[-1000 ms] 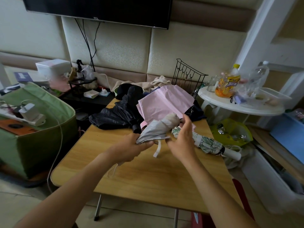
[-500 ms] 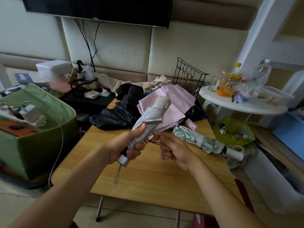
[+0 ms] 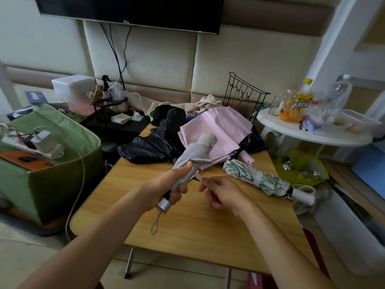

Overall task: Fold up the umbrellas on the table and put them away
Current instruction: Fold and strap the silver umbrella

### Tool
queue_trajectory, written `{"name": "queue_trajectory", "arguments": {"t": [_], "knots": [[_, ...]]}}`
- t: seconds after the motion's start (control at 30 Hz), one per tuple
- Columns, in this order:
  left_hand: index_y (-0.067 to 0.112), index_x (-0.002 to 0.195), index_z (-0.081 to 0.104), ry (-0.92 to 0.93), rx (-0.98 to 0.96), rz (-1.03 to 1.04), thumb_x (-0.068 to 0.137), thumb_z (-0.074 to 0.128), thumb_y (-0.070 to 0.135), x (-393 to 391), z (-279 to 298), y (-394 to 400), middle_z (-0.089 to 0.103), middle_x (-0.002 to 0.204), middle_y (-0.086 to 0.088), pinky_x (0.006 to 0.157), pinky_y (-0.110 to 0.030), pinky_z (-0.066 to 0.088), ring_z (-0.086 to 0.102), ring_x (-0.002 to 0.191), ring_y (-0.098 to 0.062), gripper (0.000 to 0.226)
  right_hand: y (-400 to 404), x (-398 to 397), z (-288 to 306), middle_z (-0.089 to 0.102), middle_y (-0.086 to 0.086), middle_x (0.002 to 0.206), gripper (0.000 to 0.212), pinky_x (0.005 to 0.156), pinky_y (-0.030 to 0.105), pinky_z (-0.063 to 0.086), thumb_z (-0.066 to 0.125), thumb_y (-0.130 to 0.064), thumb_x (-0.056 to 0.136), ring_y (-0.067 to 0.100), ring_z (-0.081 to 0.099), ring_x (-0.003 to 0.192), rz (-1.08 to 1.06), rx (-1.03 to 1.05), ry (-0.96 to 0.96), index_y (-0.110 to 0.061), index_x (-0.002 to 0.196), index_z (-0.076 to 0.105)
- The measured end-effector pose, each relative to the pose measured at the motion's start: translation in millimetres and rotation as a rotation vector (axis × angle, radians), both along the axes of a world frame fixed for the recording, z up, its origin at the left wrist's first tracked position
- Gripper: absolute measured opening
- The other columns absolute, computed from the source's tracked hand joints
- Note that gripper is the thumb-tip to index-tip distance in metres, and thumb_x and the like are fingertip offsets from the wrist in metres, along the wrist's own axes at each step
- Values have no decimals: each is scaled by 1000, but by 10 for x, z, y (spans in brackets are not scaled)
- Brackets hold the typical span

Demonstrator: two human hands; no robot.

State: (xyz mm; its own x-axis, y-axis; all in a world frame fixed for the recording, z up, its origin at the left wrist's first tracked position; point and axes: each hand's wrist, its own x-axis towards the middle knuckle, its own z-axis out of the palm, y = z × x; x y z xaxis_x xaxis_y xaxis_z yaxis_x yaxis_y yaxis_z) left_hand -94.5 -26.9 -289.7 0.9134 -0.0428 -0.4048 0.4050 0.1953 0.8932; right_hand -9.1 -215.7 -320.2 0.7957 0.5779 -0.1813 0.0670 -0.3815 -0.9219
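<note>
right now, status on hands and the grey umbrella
Left hand grips grey umbrella by its handle end. Right hand pinches its strap. Pink umbrella and black umbrella lie unfolded behind.

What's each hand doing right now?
Left hand: grips the grey umbrella near its handle.
Right hand: pinches the umbrella's closing strap.

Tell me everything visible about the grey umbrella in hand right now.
The grey umbrella is collapsed, its silvery fabric loosely gathered, not yet strapped. It tilts up and away over the wooden table. The left hand grips its lower part; a metallic handle cap and cord loop hang below. The right hand pinches its white closure strap.
</note>
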Motion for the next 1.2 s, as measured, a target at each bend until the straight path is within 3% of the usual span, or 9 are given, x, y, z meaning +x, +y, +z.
{"name": "queue_trajectory", "arguments": {"t": [0.2, 0.37, 0.43, 0.5, 0.7, 0.9, 1.0, 1.1, 1.2], "knots": [[12, 91, 58, -46, 364, 325, 96, 61, 51, 58, -87, -4, 51, 63, -6, 41, -21, 32, 39, 40, -13, 40, 73, -154, 169, 63, 10, 60, 42, 52, 30, 44, 47, -31, 110, 21, 51, 43, 117, 12, -55, -1, 87, 64], [20, 96, 60, -240, 1134, 228, 98, 55, 49, 48, -242, -6, 63, 69, 5, 43, -24, 44, 59, 51, -9, 30, 103, -225, 269, 57, -3, 60, 44, 61, 24, 43, 58, -34, 104, 11, 51, 59, 77, 86, -288, -7, 72, 69], [21, 109, 54, -323, 1382, 160, 101, 50, 45, 44, -287, -58, 62, 74, 7, 48, -27, 52, 62, 56, -10, 25, 138, -224, 253, 51, -5, 59, 44, 69, 27, 46, 57, -31, 105, 9, 46, 55, 21, 173, -211, -5, 71, 69], [22, 116, 45, -367, 1545, 131, 102, 44, 44, 48, -285, -158, 57, 75, 7, 47, -29, 45, 57, 56, -14, 26, 175, -223, 235, 45, -1, 60, 41, 77, 37, 49, 56, -30, 105, 12, 40, 51, -47, 297, -30, -6, 74, 69], [18, 112, 39, -341, 1678, 50, 100, 36, 43, 60, -310, -341, 60, 85, -2, 56, -30, 48, 71, 77, -25, 28, 163, -175, 190, 62, 6, 74, 38, 88, 46, 55, 54, -33, 106, 16, 60, 73, -116, 405, 214, -14, 76, 68], [12, 146, 26, -403, 1847, 33, 98, 35, 41, 45, -463, -470, 58, 114, -8, 69, -33, 48, 67, 90, -24, 56, 234, -188, 76, 74, 6, 96, 42, 87, 48, 58, 54, -35, 106, 23, 66, 100, -220, 334, 228, -20, 72, 72], [11, 157, 13, -379, 1927, 32, 99, 37, 30, 5, -451, -541, 51, 126, -14, 80, -38, 47, 63, 99, -29, 65, 199, -149, 107, 72, 19, 100, 42, 87, 52, 60, 53, -29, 108, 28, 70, 94, -203, 406, 358, -9, 75, 67], [11, 159, 8, -373, 1999, 18, 100, 35, 18, -45, -440, -607, 45, 136, -22, 85, -40, 43, 57, 106, -33, 65, 197, -154, 133, 75, 23, 103, 42, 77, 43, 60, 51, -21, 108, 31, 73, 87, -242, 424, 405, -5, 71, 62], [8, 154, 35, -401, 2027, 70, 89, 42, 17, -93, -511, -653, 56, 127, -24, 75, -40, 50, 62, 95, -33, 65, 237, -170, 87, 72, 14, 83, 39, 64, 34, 54, 53, -19, 105, 27, 68, 77, -362, 344, 355, -10, 67, 59]]}}
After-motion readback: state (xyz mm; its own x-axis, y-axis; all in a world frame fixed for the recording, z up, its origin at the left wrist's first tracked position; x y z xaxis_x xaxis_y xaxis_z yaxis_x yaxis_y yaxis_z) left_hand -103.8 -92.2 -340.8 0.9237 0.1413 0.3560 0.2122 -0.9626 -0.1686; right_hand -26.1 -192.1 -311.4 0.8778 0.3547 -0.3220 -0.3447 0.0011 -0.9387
